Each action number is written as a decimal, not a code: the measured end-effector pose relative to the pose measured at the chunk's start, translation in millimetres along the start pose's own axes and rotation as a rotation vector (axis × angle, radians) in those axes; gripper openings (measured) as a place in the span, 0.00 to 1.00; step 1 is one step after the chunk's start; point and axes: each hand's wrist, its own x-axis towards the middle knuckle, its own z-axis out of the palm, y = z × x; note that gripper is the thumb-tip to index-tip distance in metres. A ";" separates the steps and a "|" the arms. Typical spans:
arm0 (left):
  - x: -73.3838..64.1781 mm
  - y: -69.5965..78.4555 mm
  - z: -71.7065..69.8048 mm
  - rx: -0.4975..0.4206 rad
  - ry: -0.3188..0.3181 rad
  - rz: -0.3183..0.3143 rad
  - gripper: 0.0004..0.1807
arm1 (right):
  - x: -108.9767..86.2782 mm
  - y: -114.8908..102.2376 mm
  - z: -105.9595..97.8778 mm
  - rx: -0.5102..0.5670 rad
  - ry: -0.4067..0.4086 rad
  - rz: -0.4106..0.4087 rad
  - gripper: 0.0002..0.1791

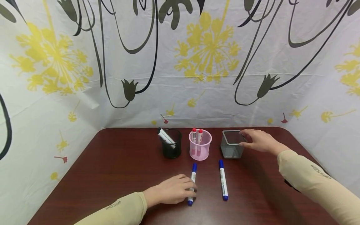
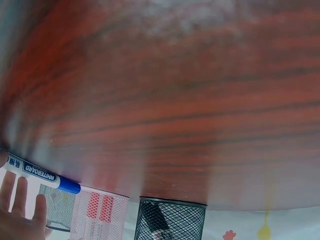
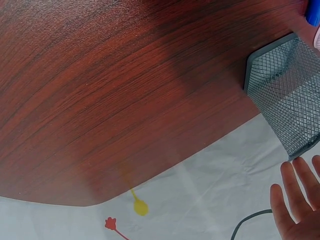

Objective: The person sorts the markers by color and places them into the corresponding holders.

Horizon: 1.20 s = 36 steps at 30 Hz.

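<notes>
My left hand point(image 1: 175, 189) reaches over a blue-capped whiteboard marker point(image 1: 193, 177) lying on the table, its fingers crossing the barrel. In the left wrist view the fingers point(image 2: 20, 197) look extended beside that marker point(image 2: 42, 174); whether they bear on it I cannot tell. My right hand point(image 1: 258, 141) is at the right side of a grey square mesh pen holder point(image 1: 232, 151), thumb and fingers apart near its rim. From the right wrist the fingers point(image 3: 295, 192) look straight, close to the rim of the holder point(image 3: 285, 95). A second blue marker point(image 1: 223, 181) lies between the hands.
A black mesh cup point(image 1: 171, 153) holds black-and-white markers point(image 1: 166, 136). Beside it, a pink cup point(image 1: 200, 156) contains two red-capped markers point(image 1: 200, 136). All three holders stand along the back of the dark red wooden table point(image 1: 118, 168), before a patterned white cloth point(image 1: 168, 62).
</notes>
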 end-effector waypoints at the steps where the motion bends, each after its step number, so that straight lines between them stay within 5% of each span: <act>1: 0.4 0.2 -0.1 0.000 -0.002 0.000 0.16 | -0.1 0.2 0.0 -0.001 -0.002 -0.001 0.30; 25: 7.5 4.3 -2.3 0.104 -0.027 0.045 0.09 | -1.4 -1.3 0.1 -0.011 0.017 -0.033 0.23; 36: 9.7 7.5 -2.6 0.133 0.008 0.123 0.08 | -1.4 -2.3 -0.4 -0.019 0.014 -0.041 0.23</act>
